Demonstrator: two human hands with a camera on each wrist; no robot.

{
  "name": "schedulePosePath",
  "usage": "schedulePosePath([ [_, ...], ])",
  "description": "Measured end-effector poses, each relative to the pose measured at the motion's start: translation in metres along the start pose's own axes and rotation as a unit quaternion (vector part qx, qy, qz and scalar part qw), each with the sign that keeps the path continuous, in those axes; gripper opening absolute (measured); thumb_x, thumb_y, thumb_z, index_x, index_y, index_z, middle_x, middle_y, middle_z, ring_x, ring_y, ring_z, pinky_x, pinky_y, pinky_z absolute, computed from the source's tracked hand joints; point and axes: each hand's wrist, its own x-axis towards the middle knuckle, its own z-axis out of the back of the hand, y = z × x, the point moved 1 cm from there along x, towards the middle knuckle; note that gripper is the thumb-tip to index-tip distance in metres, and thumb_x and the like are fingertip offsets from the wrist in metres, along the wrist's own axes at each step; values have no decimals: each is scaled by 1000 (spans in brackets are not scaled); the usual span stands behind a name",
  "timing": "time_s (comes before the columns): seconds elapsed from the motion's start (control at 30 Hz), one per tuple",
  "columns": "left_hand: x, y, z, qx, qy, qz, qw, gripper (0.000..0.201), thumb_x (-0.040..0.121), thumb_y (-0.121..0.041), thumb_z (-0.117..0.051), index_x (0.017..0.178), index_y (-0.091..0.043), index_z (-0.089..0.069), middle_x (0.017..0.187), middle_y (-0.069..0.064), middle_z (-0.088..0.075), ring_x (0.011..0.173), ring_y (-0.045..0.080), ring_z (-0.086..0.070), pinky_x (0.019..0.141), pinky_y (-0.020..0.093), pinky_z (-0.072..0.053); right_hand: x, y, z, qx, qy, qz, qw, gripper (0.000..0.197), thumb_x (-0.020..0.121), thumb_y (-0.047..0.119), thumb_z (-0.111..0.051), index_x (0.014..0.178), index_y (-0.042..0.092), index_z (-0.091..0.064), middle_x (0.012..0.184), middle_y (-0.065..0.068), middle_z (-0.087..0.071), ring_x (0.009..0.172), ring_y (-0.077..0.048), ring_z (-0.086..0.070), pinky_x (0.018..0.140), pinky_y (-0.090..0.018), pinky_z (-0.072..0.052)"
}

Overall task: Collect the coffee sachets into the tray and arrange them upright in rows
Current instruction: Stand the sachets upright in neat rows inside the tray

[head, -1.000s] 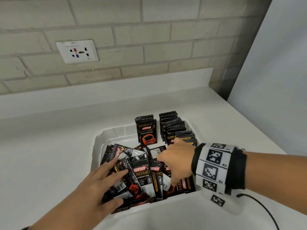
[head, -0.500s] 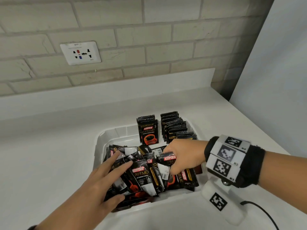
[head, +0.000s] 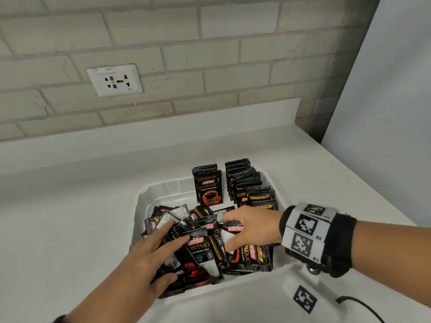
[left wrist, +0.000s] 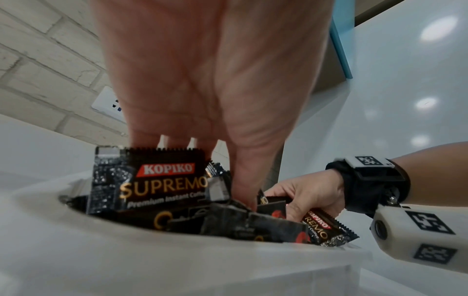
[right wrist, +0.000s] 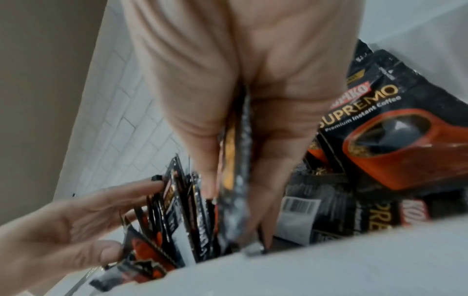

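A white tray (head: 142, 206) on the counter holds black Kopiko coffee sachets. At its back stand two upright rows of sachets, a short one (head: 208, 187) and a longer one (head: 247, 183). A loose pile of sachets (head: 203, 248) fills the front half. My left hand (head: 163, 252) lies with straight fingers on the pile's left part, thumb low at the front; in the left wrist view a sachet (left wrist: 162, 180) leans against these fingers. My right hand (head: 229, 233) grips a few sachets (right wrist: 240, 160) from the pile between thumb and fingers, seen edge-on in the right wrist view.
The tray sits near the counter's front edge (head: 233, 306). A brick wall with a white socket plate (head: 114, 80) rises behind, and a pale panel (head: 384, 89) stands at the right. A black cable (head: 359, 304) trails from my right wrist band.
My right hand has turned and closed on sachets in the pile's middle, lifting them slightly. My left hand has stayed on the pile's left part with its fingers spread.
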Motion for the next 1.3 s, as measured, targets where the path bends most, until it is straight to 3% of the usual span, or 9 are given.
schedulePosePath([
  [0.2,-3,3,-2,-10,-23,-15,1000,105,85,-25,-65,92,-87,19,141,-33,5,130,-8,-5,107,14,-16,-15,5,22,-36,-66,9,997,59,86,25,-64,139,16,-40,144,0,-40,126,-12,-42,97,-17,-32],
  [0.3,-4,4,-2,31,-49,-42,997,110,63,-20,-85,125,-75,-12,146,-14,-25,126,15,-42,95,36,-45,-27,7,41,-20,-109,21,994,48,84,23,-66,129,17,-51,119,7,-56,95,-9,-57,71,-11,-40],
  [0.4,0,6,-7,73,-32,-26,996,120,47,-29,-92,141,-51,-19,133,0,-46,98,24,-67,72,27,-55,-38,0,56,32,-156,22,987,40,80,21,-69,119,20,-58,93,16,-60,72,1,-58,61,-10,-41],
  [0.53,2,4,-8,92,-89,-68,989,90,63,-49,-61,140,-52,-16,141,-10,-38,97,22,-67,71,24,-52,-54,-20,62,170,-238,43,955,35,75,21,-74,107,26,-63,97,11,-69,80,-4,-64,81,-20,-49],
  [0.77,3,-20,2,-26,-186,-43,981,61,70,-55,-49,127,-66,-31,145,-40,-16,120,2,-43,88,47,-43,-49,-45,10,339,-232,14,912,29,76,10,-73,102,21,-64,84,3,-73,74,-15,-70,65,-25,-52],
  [0.9,1,-54,7,-153,-190,-23,969,60,61,-87,-43,118,-67,-40,133,-42,-34,120,-20,-37,96,19,-35,-46,-46,-6,416,-247,21,875,28,77,9,-71,102,20,-64,90,-3,-74,80,-24,-71,75,-38,-56],
  [0.97,3,-70,6,-297,-188,8,936,79,43,-88,-57,117,-63,-46,121,-43,-47,113,-20,-46,92,6,-39,-47,-40,-10,441,-245,41,862,29,77,9,-70,102,20,-63,90,-3,-74,81,-23,-71,78,-38,-56],
  [1.1,20,-88,2,-512,-160,69,841,106,19,-69,-81,115,-53,-40,105,-34,-63,100,-4,-62,79,20,-53,-49,-17,-19,463,-284,98,834,30,78,13,-69,103,26,-60,94,4,-73,85,-16,-70,85,-38,-54],
  [1.3,55,-105,-1,-613,-258,141,733,55,58,-24,-74,110,-17,-60,94,8,-73,88,29,-70,78,43,-53,-42,20,-49,430,-302,171,833,35,86,18,-61,110,39,-48,97,19,-68,92,4,-63,82,-11,-46],
])
